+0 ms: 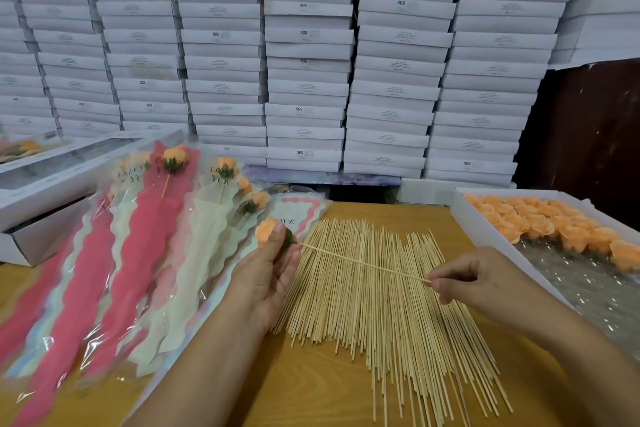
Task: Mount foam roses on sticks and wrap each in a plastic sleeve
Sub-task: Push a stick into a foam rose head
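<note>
Your left hand [268, 270] cups the soft, crushable rose [268, 230] at its green base; your right hand [485, 282] pinches the thin stick [363, 263] — light, likely brittle — by its far end.

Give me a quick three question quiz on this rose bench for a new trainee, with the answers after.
1. True or false: the left hand holds a foam rose.
2. What does the right hand pinch: A) a sleeve, B) a stick, C) a box?
3. Where are the loose roses kept?

Key: 1 true. 2 B. 3 in the white tray at the right.
</note>
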Motion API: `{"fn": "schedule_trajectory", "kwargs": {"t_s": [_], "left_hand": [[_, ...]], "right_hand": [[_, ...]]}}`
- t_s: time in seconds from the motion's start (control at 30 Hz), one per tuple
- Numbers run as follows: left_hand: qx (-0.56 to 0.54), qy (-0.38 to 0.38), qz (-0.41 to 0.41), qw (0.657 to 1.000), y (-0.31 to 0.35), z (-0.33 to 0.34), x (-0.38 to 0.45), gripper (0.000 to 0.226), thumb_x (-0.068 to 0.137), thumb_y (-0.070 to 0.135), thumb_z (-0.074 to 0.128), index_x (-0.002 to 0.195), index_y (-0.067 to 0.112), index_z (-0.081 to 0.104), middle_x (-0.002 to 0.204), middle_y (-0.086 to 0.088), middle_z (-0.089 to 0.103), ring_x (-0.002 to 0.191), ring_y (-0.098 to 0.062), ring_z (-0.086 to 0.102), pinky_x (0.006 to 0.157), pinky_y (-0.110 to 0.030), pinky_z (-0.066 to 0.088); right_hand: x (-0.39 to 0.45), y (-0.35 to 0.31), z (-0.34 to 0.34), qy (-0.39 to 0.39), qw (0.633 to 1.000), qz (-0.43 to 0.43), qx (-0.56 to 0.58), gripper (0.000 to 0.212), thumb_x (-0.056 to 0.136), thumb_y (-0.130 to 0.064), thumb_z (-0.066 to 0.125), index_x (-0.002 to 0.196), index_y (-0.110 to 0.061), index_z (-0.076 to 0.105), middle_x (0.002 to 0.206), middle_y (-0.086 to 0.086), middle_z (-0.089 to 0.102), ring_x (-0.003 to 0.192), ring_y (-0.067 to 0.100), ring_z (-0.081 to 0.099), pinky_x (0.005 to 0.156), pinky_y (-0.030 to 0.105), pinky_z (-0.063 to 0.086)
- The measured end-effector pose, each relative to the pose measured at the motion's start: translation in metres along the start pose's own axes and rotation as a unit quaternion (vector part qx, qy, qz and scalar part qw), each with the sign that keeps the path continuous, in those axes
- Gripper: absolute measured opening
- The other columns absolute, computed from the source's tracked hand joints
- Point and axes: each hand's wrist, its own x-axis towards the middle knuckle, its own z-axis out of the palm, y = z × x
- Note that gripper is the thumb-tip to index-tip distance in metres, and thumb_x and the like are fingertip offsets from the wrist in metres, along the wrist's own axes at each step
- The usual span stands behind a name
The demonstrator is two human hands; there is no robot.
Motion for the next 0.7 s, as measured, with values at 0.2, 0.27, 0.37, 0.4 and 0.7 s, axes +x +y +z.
{"fn": "schedule_trajectory", "kwargs": {"t_s": [0.2,0.27,0.37,0.4,0.7], "left_hand": [[0.004,0.001,0.0,1.0,-0.0001,0.0004,-0.0013,0.031,0.069,0.017,0.079,0.092,0.0,0.068,0.087,-0.017,0.075,0.069,-0.018,0.073,0.062,-0.026,0.062],[0.005,0.0,-0.002,1.0,-0.0004,0.0001,-0.0013,0.034,0.067,0.017,0.08,0.093,0.0,0.068,0.088,-0.018,0.075,0.07,-0.019,0.073,0.063,-0.027,0.062],[0.004,0.0,-0.001,1.0,-0.0004,-0.0006,-0.0001,0.032,0.067,0.017,0.08,0.091,0.0,0.068,0.087,-0.018,0.076,0.071,-0.019,0.073,0.064,-0.027,0.062],[0.003,0.0,0.0,1.0,-0.0004,-0.0009,0.0006,0.031,0.067,0.017,0.08,0.091,0.0,0.069,0.087,-0.018,0.076,0.072,-0.019,0.073,0.065,-0.028,0.063],[0.008,-0.005,0.003,1.0,-0.0003,-0.0028,0.0015,0.026,0.069,0.017,0.081,0.086,0.0,0.071,0.09,-0.019,0.075,0.073,-0.02,0.074,0.063,-0.027,0.063]], "right_hand": [[0.0021,0.0027,0.0009,-0.006,1.0,0.005,-0.007,0.019,0.089,-0.011,0.072,0.076,-0.022,0.08,0.069,-0.015,0.074,0.07,-0.002,0.068,0.076,0.027,0.052],[0.0023,0.0031,0.0016,-0.001,1.0,0.005,-0.011,0.026,0.089,-0.011,0.072,0.072,-0.03,0.078,0.068,-0.015,0.074,0.07,0.004,0.07,0.074,0.031,0.054],[0.0018,0.0013,0.0019,0.001,1.0,0.004,-0.021,0.032,0.089,-0.014,0.071,0.068,-0.035,0.079,0.07,-0.012,0.075,0.081,0.035,0.07,0.078,0.048,0.056],[0.0018,0.0012,0.0019,0.0,1.0,0.002,-0.021,0.036,0.09,-0.014,0.071,0.066,-0.04,0.078,0.071,-0.01,0.075,0.083,0.038,0.069,0.081,0.05,0.056],[0.0041,0.0051,0.0024,0.011,1.0,-0.005,-0.019,0.039,0.09,-0.015,0.071,0.062,-0.042,0.076,0.072,-0.009,0.076,0.075,0.035,0.068,0.073,0.044,0.056]]}}
